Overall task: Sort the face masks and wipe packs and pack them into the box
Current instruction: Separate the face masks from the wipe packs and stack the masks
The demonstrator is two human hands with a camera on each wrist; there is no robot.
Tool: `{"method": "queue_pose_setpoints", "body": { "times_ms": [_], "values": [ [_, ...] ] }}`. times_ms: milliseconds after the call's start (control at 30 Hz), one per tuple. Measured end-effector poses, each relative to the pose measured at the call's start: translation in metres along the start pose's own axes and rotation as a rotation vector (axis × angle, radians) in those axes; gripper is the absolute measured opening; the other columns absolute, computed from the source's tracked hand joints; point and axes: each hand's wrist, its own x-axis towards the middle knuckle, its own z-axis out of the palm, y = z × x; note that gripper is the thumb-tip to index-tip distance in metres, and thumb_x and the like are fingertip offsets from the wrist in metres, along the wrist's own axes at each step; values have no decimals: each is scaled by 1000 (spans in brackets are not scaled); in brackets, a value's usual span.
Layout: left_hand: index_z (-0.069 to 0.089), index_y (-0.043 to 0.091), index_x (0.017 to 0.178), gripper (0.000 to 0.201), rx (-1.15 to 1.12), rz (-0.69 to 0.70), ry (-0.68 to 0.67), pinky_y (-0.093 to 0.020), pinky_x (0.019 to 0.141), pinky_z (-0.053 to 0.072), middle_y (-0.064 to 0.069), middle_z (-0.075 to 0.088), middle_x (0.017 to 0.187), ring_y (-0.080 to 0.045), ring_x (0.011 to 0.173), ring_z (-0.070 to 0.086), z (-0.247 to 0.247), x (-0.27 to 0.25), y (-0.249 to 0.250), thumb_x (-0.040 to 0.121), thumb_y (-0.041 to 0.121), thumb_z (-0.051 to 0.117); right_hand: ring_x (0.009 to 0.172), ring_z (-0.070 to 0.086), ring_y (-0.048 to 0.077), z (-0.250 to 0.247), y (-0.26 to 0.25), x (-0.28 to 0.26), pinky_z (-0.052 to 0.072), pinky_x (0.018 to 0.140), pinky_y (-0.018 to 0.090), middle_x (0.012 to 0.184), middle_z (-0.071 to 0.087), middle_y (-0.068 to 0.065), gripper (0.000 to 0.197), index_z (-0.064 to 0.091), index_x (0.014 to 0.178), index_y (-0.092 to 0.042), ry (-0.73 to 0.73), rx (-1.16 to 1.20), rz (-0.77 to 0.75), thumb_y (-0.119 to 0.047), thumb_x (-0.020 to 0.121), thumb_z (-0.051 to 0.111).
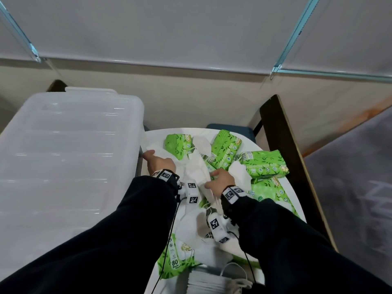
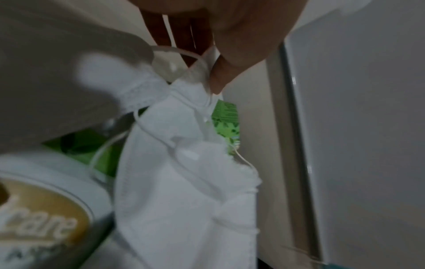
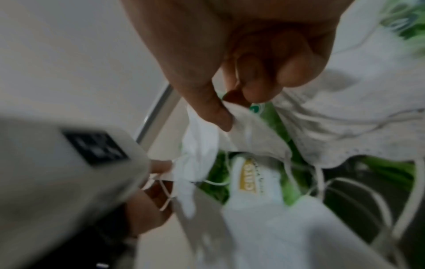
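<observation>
Wrist views: left hand [image 2: 220, 45] and right hand [image 3: 253, 72] each pinch a white mask [image 3: 200, 145].

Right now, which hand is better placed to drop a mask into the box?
Left. The left hand already pinches a white mask right beside the box. The right hand holds a mask farther away, among the green wipe packs.
</observation>
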Motion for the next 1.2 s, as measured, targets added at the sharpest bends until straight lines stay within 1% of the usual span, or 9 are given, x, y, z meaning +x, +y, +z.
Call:
{"method": "queue_pose_setpoints", "body": {
  "times_ms": [100,233,333,433,600,800,933,1033,1200],
  "values": [
    [29,27,144,71,-155,132,57,-31,83,43,-7,60,104,-28,90,56,-10,-36,24,89,-1,64,53,45,22,-24,15,-18,34,49,26,62,53,6,9,65,75,-13,-46,237,2,-15,81,71],
    [35,25,150,71,-182,331,35,-31,82,46,7,60,88,-20,85,62,-33,-71,47,89,7,66,57,54,25,-63,43,-56,39,46,25,72,63,12,10,68,80,-12,-30,522,34,-8,89,69],
    [69,13,106,19,-143,444,-16,-38,83,55,-3,70,88,-24,82,65,-51,-90,65,87,15,64,68,67,32,-87,69,-82,55,49,34,91,72,18,11,69,99,-5,-53,662,52,-5,88,72],
    [69,7,80,25,-141,574,-19,-36,77,50,-13,68,88,-23,80,62,-66,-112,73,81,32,65,72,71,34,-105,98,-100,58,51,38,98,75,16,23,70,106,-8,-52,611,8,-4,84,77],
    [73,28,99,7,-79,748,-103,-33,88,51,3,71,103,-16,96,64,-74,-195,64,92,28,72,59,67,32,-129,138,-128,53,46,34,83,73,21,16,71,103,0,-97,613,-44,-3,88,73],
    [78,28,109,33,-15,1194,-284,-25,92,47,6,67,107,-11,103,62,-42,-305,14,89,2,72,77,72,43,-133,174,-168,57,52,41,97,73,28,23,65,115,5,-263,997,-24,-5,95,61],
    [73,32,124,36,452,1525,-443,-48,89,43,3,65,117,-24,109,60,-17,-337,-34,90,21,68,86,71,44,-141,188,-188,58,54,47,114,70,28,44,66,124,2,-484,1312,29,-26,92,54],
    [64,37,135,45,615,1474,-584,-45,95,41,7,60,129,-17,116,56,-18,-347,-53,94,52,61,85,66,41,-149,205,-190,56,55,41,110,68,28,64,65,130,0,-480,1248,6,-54,99,51],
    [68,38,129,37,582,1452,-680,-45,93,41,13,58,118,-14,106,53,-36,-351,-44,95,46,57,71,66,21,-156,223,-201,51,55,25,87,72,9,17,72,107,-3,-308,792,-315,0,91,67]
  ]
}}
